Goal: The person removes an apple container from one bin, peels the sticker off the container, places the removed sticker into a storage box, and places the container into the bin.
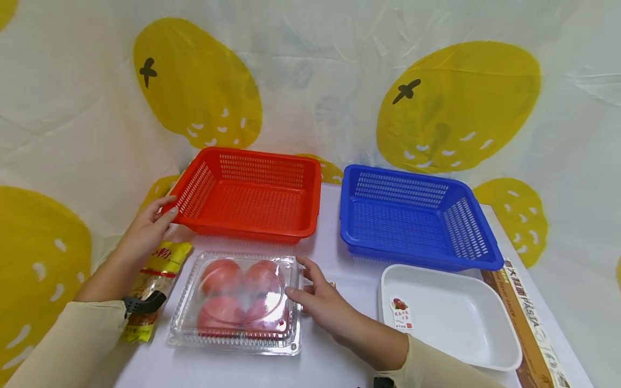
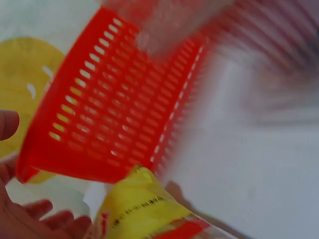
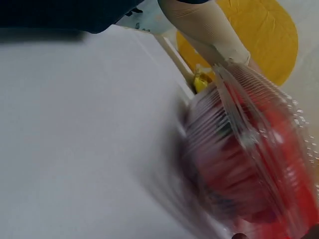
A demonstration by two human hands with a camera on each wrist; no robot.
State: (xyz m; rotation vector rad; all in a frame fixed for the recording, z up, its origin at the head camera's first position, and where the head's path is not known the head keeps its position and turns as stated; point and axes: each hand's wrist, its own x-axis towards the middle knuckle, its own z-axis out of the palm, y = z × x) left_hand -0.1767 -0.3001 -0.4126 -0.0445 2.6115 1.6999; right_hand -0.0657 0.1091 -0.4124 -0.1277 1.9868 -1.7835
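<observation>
A clear plastic clamshell (image 1: 237, 302) with several red tomatoes inside lies on the white table, close to me; it shows blurred in the right wrist view (image 3: 259, 164). My right hand (image 1: 301, 277) rests against its right edge, fingers relaxed, thumb on the lid. An empty red basket (image 1: 262, 155) stands behind it. My left hand (image 1: 167, 207) touches the basket's left front corner with straight fingers. In the left wrist view the red basket (image 2: 114, 109) fills the frame above a yellow packet (image 2: 139, 209).
The yellow packet (image 1: 155, 269) lies under my left forearm. An empty blue basket (image 1: 407, 172) stands right of the red one. In front of it sits a white tray (image 1: 461, 323) with a small label. A long pasta box (image 1: 529, 312) lies along the table's right edge.
</observation>
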